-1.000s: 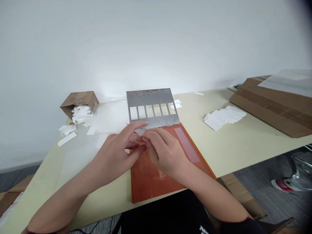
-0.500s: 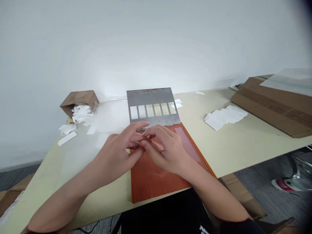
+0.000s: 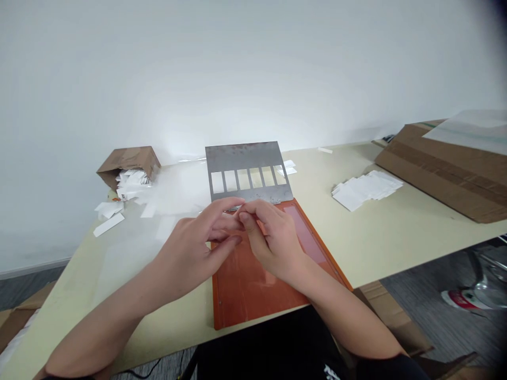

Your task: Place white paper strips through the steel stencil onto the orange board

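Both hands meet above an orange board (image 3: 253, 301) with a raised rim. A grey metal plate (image 3: 245, 154) with a row of several rectangular cutouts is hinged to its far edge and lies swung back. My left hand (image 3: 202, 237) has its thumb apart from its curved fingers, and I see nothing held in it. At its fingertips, my right hand (image 3: 273, 235) pinches thumb against index finger. Anything in that pinch is too small or hidden to make out. A pale clear strip (image 3: 307, 232) lies along the board's right side.
At the back left, a small cardboard box (image 3: 132, 155) lies on its side, spilling white paper pieces (image 3: 134, 182). Translucent sheets (image 3: 178, 184) lie beside it. To the right are a stack of white cards (image 3: 366, 190) and a large cardboard box (image 3: 447, 171).
My right thumb has moved up and away from my left thumb, closing against the right index finger. The gap between my left thumb and fingers has widened. The board and plate stay put.
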Tool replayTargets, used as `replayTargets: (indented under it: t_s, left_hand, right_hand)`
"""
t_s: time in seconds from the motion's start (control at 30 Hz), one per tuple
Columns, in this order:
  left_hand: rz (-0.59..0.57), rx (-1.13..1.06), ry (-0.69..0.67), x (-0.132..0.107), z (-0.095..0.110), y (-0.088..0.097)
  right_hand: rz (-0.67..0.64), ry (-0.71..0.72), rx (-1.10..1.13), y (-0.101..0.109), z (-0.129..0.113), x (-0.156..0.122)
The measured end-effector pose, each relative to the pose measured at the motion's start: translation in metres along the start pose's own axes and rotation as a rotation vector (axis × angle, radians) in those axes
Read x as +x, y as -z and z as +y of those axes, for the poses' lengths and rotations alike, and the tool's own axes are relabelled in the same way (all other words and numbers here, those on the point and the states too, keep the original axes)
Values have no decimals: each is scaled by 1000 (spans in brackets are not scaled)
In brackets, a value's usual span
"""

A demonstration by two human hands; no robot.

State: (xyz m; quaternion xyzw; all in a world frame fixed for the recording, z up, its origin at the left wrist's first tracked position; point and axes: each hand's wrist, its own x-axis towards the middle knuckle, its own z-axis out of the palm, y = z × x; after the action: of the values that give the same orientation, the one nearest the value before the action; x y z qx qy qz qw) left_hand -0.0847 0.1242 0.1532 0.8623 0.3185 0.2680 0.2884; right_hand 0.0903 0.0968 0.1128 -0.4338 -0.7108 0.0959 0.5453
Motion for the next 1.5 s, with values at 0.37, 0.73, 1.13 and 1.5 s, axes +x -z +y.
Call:
replayTargets:
  t_s: [0.37, 0.73, 1.13, 1.5]
  left_hand:
    - [17, -23, 6, 1, 2, -1]
    - [-64, -36, 93, 1, 2, 1]
    - [-211, -116, 208, -3, 4, 1]
    - [-461, -113, 286, -15, 1, 5]
  right_hand:
    - [-15, -150, 218, 7, 3, -4]
    - [21, -224, 290, 14, 0, -4]
    - [124, -406, 289, 32, 16, -7]
    - [234, -608, 127, 59, 71, -6]
